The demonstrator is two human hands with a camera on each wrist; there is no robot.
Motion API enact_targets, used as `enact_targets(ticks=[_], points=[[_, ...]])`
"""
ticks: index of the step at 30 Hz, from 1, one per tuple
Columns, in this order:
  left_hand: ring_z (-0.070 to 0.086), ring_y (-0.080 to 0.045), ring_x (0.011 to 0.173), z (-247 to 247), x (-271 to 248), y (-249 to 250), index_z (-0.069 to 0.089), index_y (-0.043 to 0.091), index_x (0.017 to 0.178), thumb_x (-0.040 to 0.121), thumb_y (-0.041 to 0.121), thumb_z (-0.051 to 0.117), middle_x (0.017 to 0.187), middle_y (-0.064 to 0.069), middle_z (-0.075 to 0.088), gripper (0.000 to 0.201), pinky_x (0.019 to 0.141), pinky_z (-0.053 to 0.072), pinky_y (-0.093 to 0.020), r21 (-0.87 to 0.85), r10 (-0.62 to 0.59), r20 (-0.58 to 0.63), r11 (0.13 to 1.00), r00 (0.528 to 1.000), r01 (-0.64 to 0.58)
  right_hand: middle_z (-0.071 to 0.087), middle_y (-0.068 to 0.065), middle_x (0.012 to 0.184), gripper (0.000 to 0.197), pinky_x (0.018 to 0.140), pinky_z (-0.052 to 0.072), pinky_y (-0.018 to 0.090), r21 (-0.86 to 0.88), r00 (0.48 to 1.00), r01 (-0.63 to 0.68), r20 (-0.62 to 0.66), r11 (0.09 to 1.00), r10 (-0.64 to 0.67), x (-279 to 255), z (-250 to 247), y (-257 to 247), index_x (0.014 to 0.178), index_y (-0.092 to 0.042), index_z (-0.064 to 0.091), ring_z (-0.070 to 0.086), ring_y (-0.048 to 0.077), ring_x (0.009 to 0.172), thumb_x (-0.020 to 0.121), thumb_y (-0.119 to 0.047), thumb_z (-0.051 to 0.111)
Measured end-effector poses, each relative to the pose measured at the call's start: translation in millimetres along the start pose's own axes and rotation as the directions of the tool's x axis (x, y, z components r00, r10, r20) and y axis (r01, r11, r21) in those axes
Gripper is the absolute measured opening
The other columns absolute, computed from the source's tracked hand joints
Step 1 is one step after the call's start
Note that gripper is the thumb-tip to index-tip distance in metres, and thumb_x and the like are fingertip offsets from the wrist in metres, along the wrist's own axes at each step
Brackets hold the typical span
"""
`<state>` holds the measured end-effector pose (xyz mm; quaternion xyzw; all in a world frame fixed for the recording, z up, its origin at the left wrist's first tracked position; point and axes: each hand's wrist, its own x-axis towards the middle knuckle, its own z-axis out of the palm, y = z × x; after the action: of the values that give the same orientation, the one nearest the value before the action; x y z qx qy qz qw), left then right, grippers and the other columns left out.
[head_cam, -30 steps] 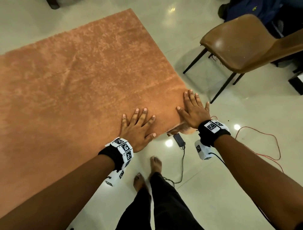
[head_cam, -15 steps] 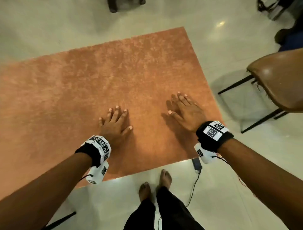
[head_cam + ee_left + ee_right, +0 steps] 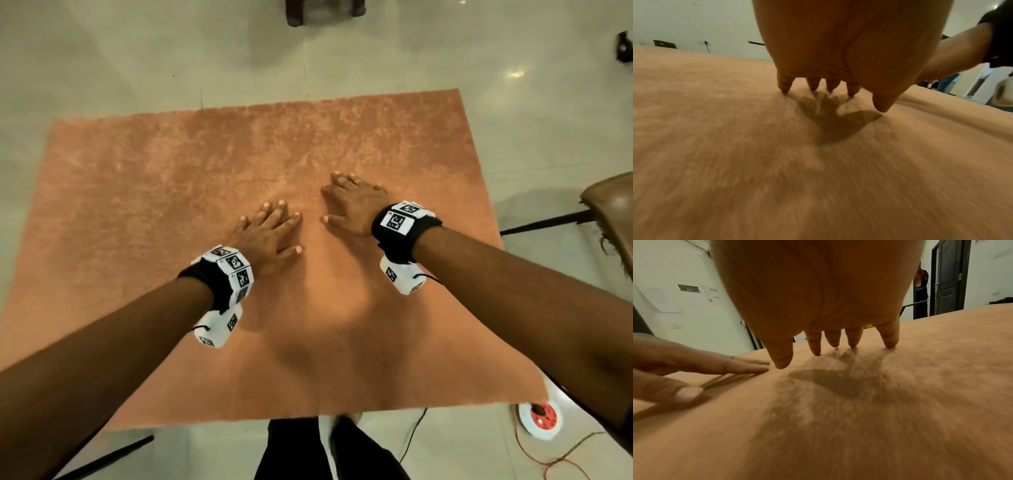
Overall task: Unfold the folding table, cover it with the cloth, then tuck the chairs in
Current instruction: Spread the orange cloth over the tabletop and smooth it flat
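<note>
An orange-brown cloth [image 3: 137,205] covers the whole table top, and the table itself is hidden under it. My left hand [image 3: 270,233] lies flat near the cloth's middle with fingers spread. Just right of it, my right hand [image 3: 352,202] lies flat on the cloth too, fingers straight. In the left wrist view the left fingertips [image 3: 785,89] touch the cloth [image 3: 735,162]. In the right wrist view the right fingertips [image 3: 890,344] touch the cloth [image 3: 920,402], with the left hand [image 3: 694,365] beside them. A brown chair [image 3: 613,212] stands at the right edge, apart from the table.
A dark table leg [image 3: 102,455] shows under the near left corner. A round red-and-white socket reel [image 3: 539,416] with red and black cables lies on the tiled floor near right. A dark furniture base [image 3: 322,12] stands beyond the far edge. My feet stand at the near edge.
Both hands have slid forward from the near right corner to the cloth's middle. The view has swung left, so the chair now sits at the right edge.
</note>
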<state>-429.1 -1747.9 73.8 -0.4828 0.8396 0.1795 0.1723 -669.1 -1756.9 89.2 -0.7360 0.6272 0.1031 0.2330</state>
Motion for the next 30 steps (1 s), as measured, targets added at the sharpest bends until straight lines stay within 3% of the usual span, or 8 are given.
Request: enact_targets(ticks=[4, 9, 15, 18, 24, 30], points=[[-0.007, -0.026, 0.152, -29.0, 54.2, -35.3, 0.001, 0.045, 0.154, 0.094, 0.067, 0.031, 0.165, 0.004, -0.011, 0.071, 0.117, 0.008, -0.064, 0.006, -0.006, -0.030, 1.000, 1.000, 0.006, -0.002, -0.005, 0.170, 0.075, 0.119, 0.016, 0.064, -0.018, 1.000, -0.018, 0.011, 1.000, 0.018, 44.7, -19.2, 2.8, 0.158, -0.039, 0.015, 0.005, 0.025, 0.156, 0.095, -0.065, 0.047], [-0.012, -0.027, 0.152, -68.6, 117.1, -92.0, -0.006, 0.049, 0.151, 0.091, 0.075, 0.026, 0.164, 0.005, -0.018, 0.073, 0.114, 0.004, -0.070, -0.019, -0.050, 0.022, 0.999, 0.999, 0.050, -0.009, -0.007, 0.169, 0.076, 0.118, 0.010, 0.068, 0.000, 0.998, -0.058, 0.034, 0.998, 0.058, 97.8, -47.4, 3.3, 0.159, -0.044, 0.007, -0.003, 0.027, 0.156, 0.095, -0.070, 0.040], [-0.016, -0.028, 0.151, -102.2, 172.0, -149.0, -0.006, 0.051, 0.151, 0.088, 0.079, 0.027, 0.164, 0.007, -0.017, 0.076, 0.109, -0.003, -0.075, -0.088, -0.162, -0.001, 0.983, 0.987, 0.162, -0.020, -0.009, 0.167, 0.078, 0.116, 0.002, 0.072, 0.005, 0.987, -0.136, 0.087, 0.991, 0.135, 160.6, -76.8, 3.4, 0.157, -0.048, -0.004, -0.013, 0.030, 0.155, 0.094, -0.076, 0.032], [-0.017, -0.028, 0.151, -110.8, 187.3, -158.0, -0.007, 0.049, 0.152, 0.087, 0.080, 0.025, 0.164, 0.008, -0.018, 0.079, 0.108, -0.005, -0.076, -0.093, -0.171, 0.013, 0.981, 0.985, 0.171, -0.021, -0.009, 0.166, 0.082, 0.115, 0.001, 0.072, -0.008, 0.980, -0.165, 0.115, 0.986, 0.165, 183.2, -86.5, 2.2, 0.156, -0.047, -0.009, -0.015, 0.031, 0.154, 0.092, -0.079, 0.029], [-0.014, -0.029, 0.151, -120.1, 202.5, -173.2, -0.005, 0.048, 0.152, 0.085, 0.082, 0.024, 0.165, 0.006, -0.014, 0.080, 0.108, -0.002, -0.076, -0.078, -0.151, 0.025, 0.985, 0.988, 0.153, -0.012, -0.002, 0.169, 0.083, 0.122, 0.000, 0.056, 0.007, 0.965, -0.208, 0.167, 0.978, 0.204, 207.8, -105.4, -7.9, 0.160, -0.040, -0.006, -0.010, 0.037, 0.154, 0.094, -0.077, 0.030], [-0.009, -0.031, 0.152, -98.9, 161.6, -228.0, -0.004, 0.047, 0.152, 0.086, 0.081, 0.019, 0.165, -0.001, -0.012, 0.078, 0.116, -0.002, -0.065, -0.126, -0.260, -0.091, 0.961, 0.961, 0.248, -0.018, -0.007, 0.168, 0.083, 0.116, -0.002, 0.068, -0.015, 0.963, -0.234, 0.137, 0.972, 0.234, 209.6, -95.8, -8.1, 0.157, -0.046, -0.007, -0.012, 0.032, 0.155, 0.091, -0.081, 0.029]])
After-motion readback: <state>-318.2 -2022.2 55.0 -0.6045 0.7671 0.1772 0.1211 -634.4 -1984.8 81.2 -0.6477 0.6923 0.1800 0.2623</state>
